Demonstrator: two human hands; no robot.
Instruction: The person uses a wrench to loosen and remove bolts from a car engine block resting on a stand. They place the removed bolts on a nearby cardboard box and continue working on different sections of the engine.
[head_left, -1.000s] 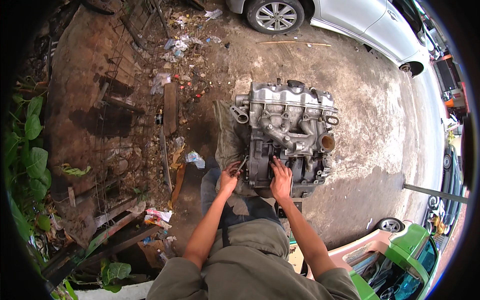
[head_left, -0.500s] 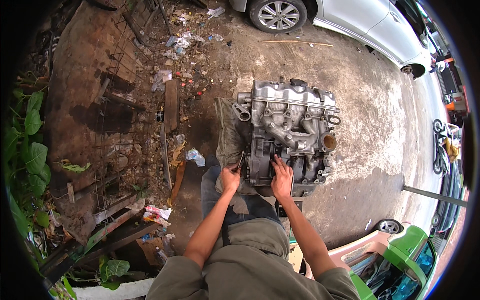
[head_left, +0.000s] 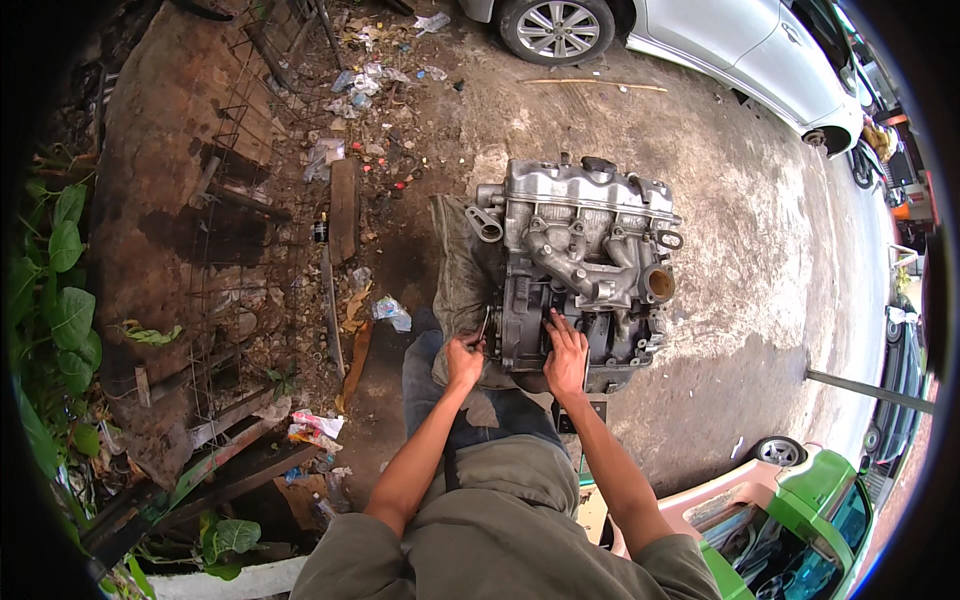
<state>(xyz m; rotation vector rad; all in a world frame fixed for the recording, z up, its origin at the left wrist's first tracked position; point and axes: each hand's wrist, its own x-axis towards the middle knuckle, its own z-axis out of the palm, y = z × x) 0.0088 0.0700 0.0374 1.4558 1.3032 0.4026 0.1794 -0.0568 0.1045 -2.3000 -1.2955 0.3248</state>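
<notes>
A grey metal car engine point(head_left: 590, 225) stands before me, its ribbed cover at the far end and a branched manifold point(head_left: 600, 275) across its middle. At its near left side, my left hand point(head_left: 464, 360) is closed round a slim, shiny metal tool point(head_left: 485, 322), whose exact kind I cannot make out. The tool's tip points away from me along the engine's left edge. My right hand point(head_left: 567, 358) rests on the dark lower part of the block, fingers stretched out over it. Under the engine's left side lies a dirty greenish cloth point(head_left: 450, 260).
Litter and a wooden plank point(head_left: 343, 210) lie left of the engine, beside rusty wire mesh point(head_left: 240, 200). A silver car point(head_left: 710, 40) is parked at the far right. To the near right stands a green vehicle point(head_left: 810, 490); a grey pole point(head_left: 868, 391) juts in.
My left hand and its tool have shifted very slightly; the right hand keeps its place on the block. A motorcycle on the road at the right edge has moved farther away.
</notes>
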